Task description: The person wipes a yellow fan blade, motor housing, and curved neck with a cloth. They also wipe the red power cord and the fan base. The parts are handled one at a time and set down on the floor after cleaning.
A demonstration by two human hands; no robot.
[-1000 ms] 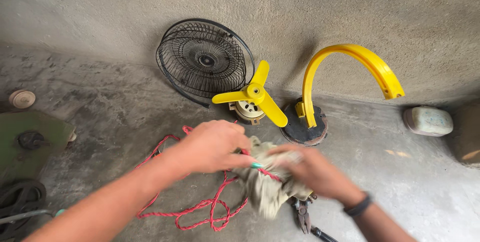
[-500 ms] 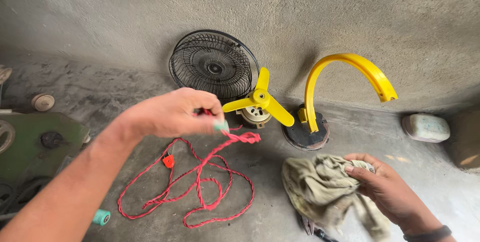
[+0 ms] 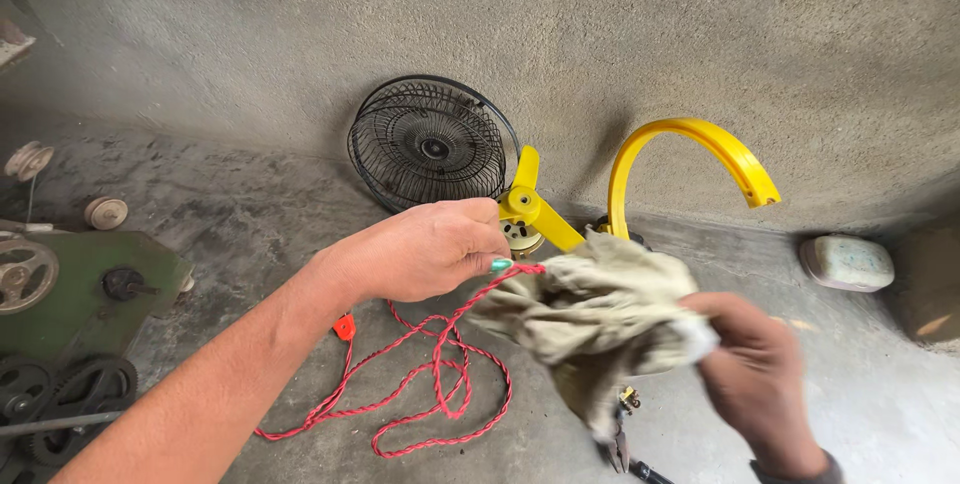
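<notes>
My left hand point(image 3: 425, 249) is raised and pinches one end of a red twisted cord point(image 3: 430, 384), along with a small teal piece at the fingertips. The cord hangs down and lies in loops on the concrete floor. My right hand point(image 3: 755, 374) grips a dirty beige rag point(image 3: 590, 314), bunched and lifted against the cord's held end. Behind them a yellow fan blade on its motor point(image 3: 530, 214) rests on the floor, next to a curved yellow stand point(image 3: 690, 144). A black wire fan guard point(image 3: 432, 144) leans on the wall.
Pliers point(image 3: 620, 439) lie on the floor under the rag. A green machine base with pulleys and gears point(image 3: 60, 294) sits at the left. A pale stone-like block point(image 3: 846, 262) lies at the right by the rough concrete wall point(image 3: 300, 24).
My right hand has lifted the rag from low on the floor up to the cord end held by my left hand. The view has shifted slightly.
</notes>
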